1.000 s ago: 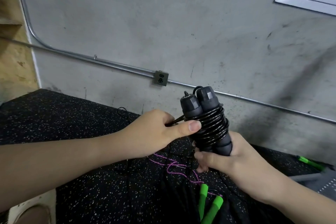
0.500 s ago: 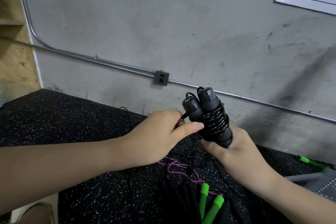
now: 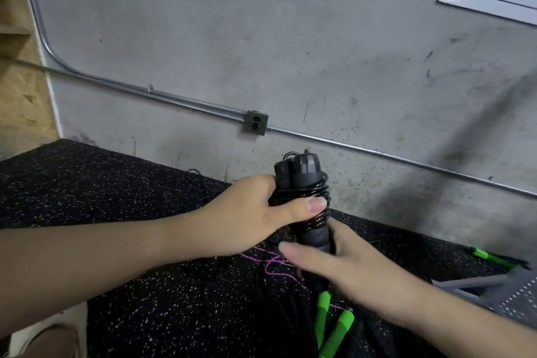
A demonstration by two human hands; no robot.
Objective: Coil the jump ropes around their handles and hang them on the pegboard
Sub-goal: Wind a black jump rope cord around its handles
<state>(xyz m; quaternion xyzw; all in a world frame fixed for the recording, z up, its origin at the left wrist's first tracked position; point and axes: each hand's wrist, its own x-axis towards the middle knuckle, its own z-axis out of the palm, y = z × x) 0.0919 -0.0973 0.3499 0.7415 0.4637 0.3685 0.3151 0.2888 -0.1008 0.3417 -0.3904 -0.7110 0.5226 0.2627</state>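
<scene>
The coiled handles (image 3: 303, 197) stand upright, left hand (image 3: 255, 218) gripping the coil, right hand (image 3: 348, 267) loosely cupping their base.

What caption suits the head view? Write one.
Left hand grips coiled black jump rope; right hand steadies its handles.

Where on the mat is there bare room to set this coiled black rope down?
Free: the speckled mat left of the left hand, between the wall and the forearm. Crowded: below the coiled black rope, where the purple cord, black cords and green handles lie; grey pegboard at far right.
</scene>
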